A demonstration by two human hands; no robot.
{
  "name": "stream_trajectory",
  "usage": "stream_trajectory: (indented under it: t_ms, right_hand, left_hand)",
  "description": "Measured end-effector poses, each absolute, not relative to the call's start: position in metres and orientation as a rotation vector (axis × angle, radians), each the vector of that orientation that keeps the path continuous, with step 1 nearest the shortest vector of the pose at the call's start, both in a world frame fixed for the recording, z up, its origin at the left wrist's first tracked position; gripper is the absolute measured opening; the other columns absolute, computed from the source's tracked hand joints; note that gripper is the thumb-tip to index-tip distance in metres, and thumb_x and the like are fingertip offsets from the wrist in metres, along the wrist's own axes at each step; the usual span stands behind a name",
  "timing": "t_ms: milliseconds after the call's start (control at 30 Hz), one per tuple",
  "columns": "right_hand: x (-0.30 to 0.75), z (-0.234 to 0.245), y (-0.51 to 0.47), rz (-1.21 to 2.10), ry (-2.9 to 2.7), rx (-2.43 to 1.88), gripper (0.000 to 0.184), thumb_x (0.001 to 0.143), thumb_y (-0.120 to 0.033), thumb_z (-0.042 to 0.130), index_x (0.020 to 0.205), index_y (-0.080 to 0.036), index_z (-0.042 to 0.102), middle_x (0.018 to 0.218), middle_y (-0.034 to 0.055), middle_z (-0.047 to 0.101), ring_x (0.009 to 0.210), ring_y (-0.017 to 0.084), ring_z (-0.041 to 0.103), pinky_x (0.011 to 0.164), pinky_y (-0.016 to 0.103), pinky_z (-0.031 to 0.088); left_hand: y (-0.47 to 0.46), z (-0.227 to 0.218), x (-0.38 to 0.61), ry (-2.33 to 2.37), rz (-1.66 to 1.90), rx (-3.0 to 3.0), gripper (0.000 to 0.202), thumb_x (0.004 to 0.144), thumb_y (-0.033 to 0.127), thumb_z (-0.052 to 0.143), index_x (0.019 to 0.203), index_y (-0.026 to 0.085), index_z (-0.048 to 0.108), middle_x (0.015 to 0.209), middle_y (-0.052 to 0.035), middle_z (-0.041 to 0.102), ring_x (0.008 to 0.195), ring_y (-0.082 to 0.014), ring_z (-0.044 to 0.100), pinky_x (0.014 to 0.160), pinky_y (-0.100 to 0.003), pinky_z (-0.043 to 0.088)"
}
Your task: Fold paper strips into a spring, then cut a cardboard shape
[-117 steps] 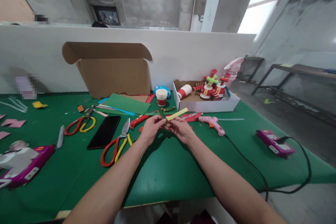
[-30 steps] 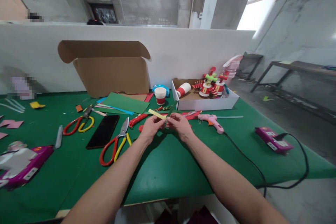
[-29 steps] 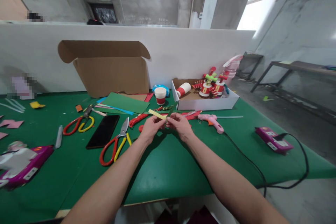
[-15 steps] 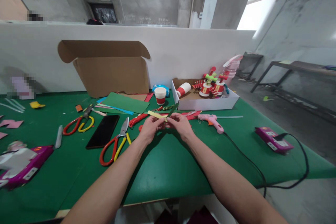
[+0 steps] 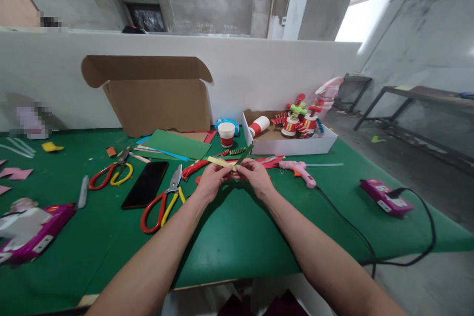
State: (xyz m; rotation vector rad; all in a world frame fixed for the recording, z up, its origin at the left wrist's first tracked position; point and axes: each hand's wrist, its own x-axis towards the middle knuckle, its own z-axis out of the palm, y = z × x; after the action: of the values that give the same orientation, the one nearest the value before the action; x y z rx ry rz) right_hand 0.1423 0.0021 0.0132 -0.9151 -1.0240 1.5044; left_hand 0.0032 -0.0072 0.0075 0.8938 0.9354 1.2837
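Observation:
Over the middle of the green table (image 5: 229,237) my left hand (image 5: 210,180) and my right hand (image 5: 255,177) meet, both pinched on two crossed paper strips. A yellow strip (image 5: 218,161) sticks out to the left above my left fingers. A dark green strip (image 5: 244,154) points up and to the right from my right fingers. Where the two strips join is hidden between my fingertips.
Red-and-yellow scissors (image 5: 163,202) and a black phone (image 5: 146,184) lie left of my hands, with a second pair of scissors (image 5: 109,176) further left. A pink glue gun (image 5: 301,173), a white box of paper-cup figures (image 5: 289,140), a cup (image 5: 226,135), coloured paper sheets (image 5: 177,144) and an open cardboard box (image 5: 155,96) lie behind.
Since 3.9 s ago the yellow strip has swung from pointing right to pointing left, and the green strip now points up right. Over the last second my hands barely move.

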Motion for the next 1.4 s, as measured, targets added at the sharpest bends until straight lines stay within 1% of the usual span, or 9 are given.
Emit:
stream_trajectory:
  t_ms: [167,300,400,600,767,933,1167,1400]
  right_hand:
    - [0.1424,0.0142,0.0014,1.520,-1.024,-0.904,0.042,0.045,-0.040,0.087,0.066,-0.019,0.057,0.060,-0.0034,0.063,0.056,0.014,0.063,0.063,0.030,0.056]
    - [0.1428,0.0147,0.0010,1.530,-1.031,-0.893,0.040,0.046,-0.039,0.086,0.066,-0.019,0.058,0.060,-0.0034,0.063,0.057,0.013,0.062,0.065,0.030,0.055]
    - [0.1434,0.0151,0.0011,1.529,-1.055,-0.889,0.039,0.047,-0.037,0.086,0.067,-0.019,0.059,0.061,-0.0033,0.063,0.058,0.013,0.062,0.066,0.031,0.055]
    - [0.1449,0.0154,0.0021,1.501,-1.067,-0.904,0.035,0.050,-0.036,0.084,0.066,-0.019,0.058,0.060,-0.0038,0.062,0.058,0.013,0.061,0.064,0.029,0.054]
    - [0.1446,0.0141,0.0035,1.461,-1.097,-0.913,0.033,0.052,-0.035,0.083,0.065,-0.018,0.058,0.061,-0.0042,0.062,0.055,0.010,0.059,0.062,0.026,0.053]
    - [0.1435,0.0114,0.0037,1.468,-1.124,-0.930,0.034,0.053,-0.036,0.081,0.066,-0.019,0.056,0.061,-0.0038,0.062,0.056,0.011,0.060,0.064,0.028,0.053]
    - [0.1474,0.0114,0.0063,1.306,-1.318,-1.079,0.025,0.059,-0.033,0.076,0.072,-0.017,0.061,0.066,-0.0031,0.061,0.061,0.010,0.054,0.062,0.025,0.045]
    - [0.1497,0.0132,0.0067,1.262,-1.401,-1.100,0.025,0.063,-0.037,0.071,0.072,-0.017,0.061,0.066,-0.0032,0.059,0.062,0.011,0.051,0.064,0.026,0.042]
  left_hand:
    - [-0.0086,0.0099,0.0043,0.932,1.290,0.873,0.041,0.050,0.036,0.085,0.075,0.013,0.062,0.072,-0.0029,0.068,0.060,-0.0130,0.062,0.062,-0.028,0.050]
    - [-0.0087,0.0111,0.0035,0.944,1.290,0.873,0.040,0.051,0.035,0.085,0.075,0.013,0.061,0.073,-0.0031,0.068,0.061,-0.0132,0.063,0.064,-0.028,0.050]
    - [-0.0089,0.0121,0.0028,0.955,1.291,0.871,0.039,0.052,0.034,0.085,0.075,0.013,0.061,0.073,-0.0025,0.067,0.061,-0.0122,0.062,0.062,-0.027,0.049]
    - [-0.0097,0.0137,0.0048,0.948,1.287,0.854,0.039,0.050,0.034,0.085,0.076,0.013,0.065,0.073,-0.0028,0.066,0.059,-0.0107,0.058,0.060,-0.025,0.047]
    - [-0.0082,0.0092,0.0064,0.997,1.251,0.958,0.037,0.053,0.033,0.084,0.079,0.012,0.068,0.071,-0.0035,0.066,0.058,-0.0103,0.055,0.058,-0.025,0.043]
    - [-0.0074,0.0079,0.0056,1.062,1.285,1.048,0.034,0.054,0.036,0.081,0.075,0.013,0.068,0.064,-0.0006,0.063,0.056,-0.0102,0.053,0.058,-0.025,0.042]
    - [-0.0101,0.0131,0.0056,1.141,1.304,1.095,0.031,0.056,0.036,0.079,0.073,0.014,0.067,0.058,0.0016,0.059,0.054,-0.0107,0.051,0.054,-0.024,0.039]
    - [-0.0108,0.0148,0.0062,1.090,1.288,1.053,0.037,0.054,0.039,0.080,0.075,0.013,0.067,0.063,0.0014,0.061,0.055,-0.0098,0.051,0.056,-0.024,0.041]
